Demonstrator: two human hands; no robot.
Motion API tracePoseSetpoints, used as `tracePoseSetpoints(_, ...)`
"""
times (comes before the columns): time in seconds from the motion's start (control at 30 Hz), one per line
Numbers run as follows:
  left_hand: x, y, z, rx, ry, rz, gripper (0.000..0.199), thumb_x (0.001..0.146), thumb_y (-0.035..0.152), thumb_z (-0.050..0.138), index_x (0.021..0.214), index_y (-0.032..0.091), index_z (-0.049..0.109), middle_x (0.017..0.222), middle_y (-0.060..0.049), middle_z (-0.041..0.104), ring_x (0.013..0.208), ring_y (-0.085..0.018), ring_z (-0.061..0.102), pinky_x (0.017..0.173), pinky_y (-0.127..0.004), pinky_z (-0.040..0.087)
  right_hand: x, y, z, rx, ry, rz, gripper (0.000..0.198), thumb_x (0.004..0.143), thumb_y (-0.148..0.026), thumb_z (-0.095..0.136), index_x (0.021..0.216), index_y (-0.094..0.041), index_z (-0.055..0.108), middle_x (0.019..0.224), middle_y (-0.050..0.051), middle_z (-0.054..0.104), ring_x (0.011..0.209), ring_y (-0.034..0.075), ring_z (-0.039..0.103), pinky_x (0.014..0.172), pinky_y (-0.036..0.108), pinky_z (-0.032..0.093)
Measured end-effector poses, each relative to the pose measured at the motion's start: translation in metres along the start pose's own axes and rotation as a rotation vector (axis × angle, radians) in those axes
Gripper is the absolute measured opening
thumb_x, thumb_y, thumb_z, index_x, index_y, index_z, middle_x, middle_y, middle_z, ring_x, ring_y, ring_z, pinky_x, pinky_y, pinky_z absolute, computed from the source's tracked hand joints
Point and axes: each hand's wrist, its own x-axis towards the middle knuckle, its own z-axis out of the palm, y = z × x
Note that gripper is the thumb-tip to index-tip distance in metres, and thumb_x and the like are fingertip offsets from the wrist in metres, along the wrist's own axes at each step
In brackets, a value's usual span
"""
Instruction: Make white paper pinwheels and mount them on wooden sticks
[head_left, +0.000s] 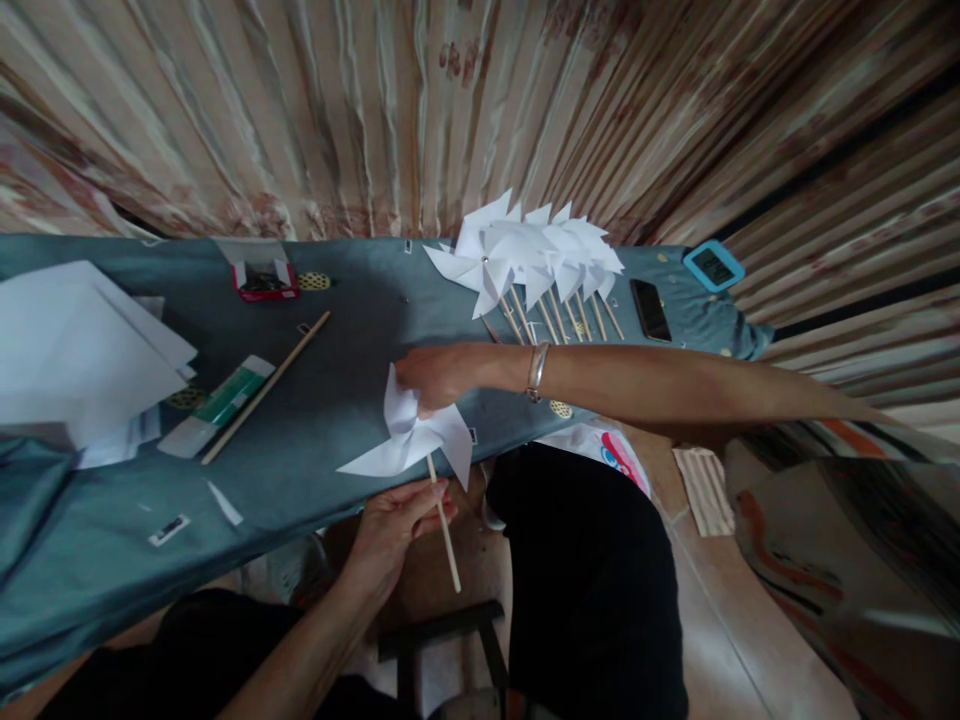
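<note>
A white paper pinwheel (411,442) is near the table's front edge, its blades spread out. Its thin wooden stick (450,550) points down past that edge. My left hand (390,522) grips the stick just below the blades, thumb and fingers closed around it. Reaching in from the right, my right hand (442,374) has its fingers curled at the pinwheel's upper blade, close to the middle. The fingertips are partly hidden, so the exact hold there is unclear. A silver bracelet (537,372) circles my right wrist.
Several finished pinwheels (525,250) lie overlapped at the back. Left are white paper sheets (82,340), a green-and-white packet (221,405), a loose wooden stick (266,388) and a red box (264,282) of small dark pieces. A phone (650,310) and blue digital clock (714,266) lie right.
</note>
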Motion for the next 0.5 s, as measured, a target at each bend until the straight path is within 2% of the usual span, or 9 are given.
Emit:
tracePoseSetpoints(0.23,0.0023,-0.0015,-0.0029,0.018,-0.033,0.012,0.043,0.041,0.039,0.093,0.070,0.012,0.077,0.070,-0.007,0.074,0.064,-0.017,0.067,0.068,-0.030,0.060,0.0018,0.0011,0.0039,0.021,0.016,0.022,0.036,0.082,-0.015,0.064,0.116,-0.004,0.065,0.118,0.016,0.069,0.104,0.025,0.066,0.084,0.031,0.049)
tracePoseSetpoints(0.5,0.0025,-0.0017,-0.0012,0.015,-0.037,0.012,0.044,0.039,0.041,0.092,0.069,0.013,0.077,0.070,-0.007,0.074,0.065,-0.016,0.067,0.068,-0.029,0.059,0.0017,-0.0023,0.0030,0.016,0.029,0.047,0.039,0.080,-0.013,0.067,0.117,-0.003,0.064,0.118,0.017,0.069,0.106,0.027,0.065,0.082,0.030,0.049)
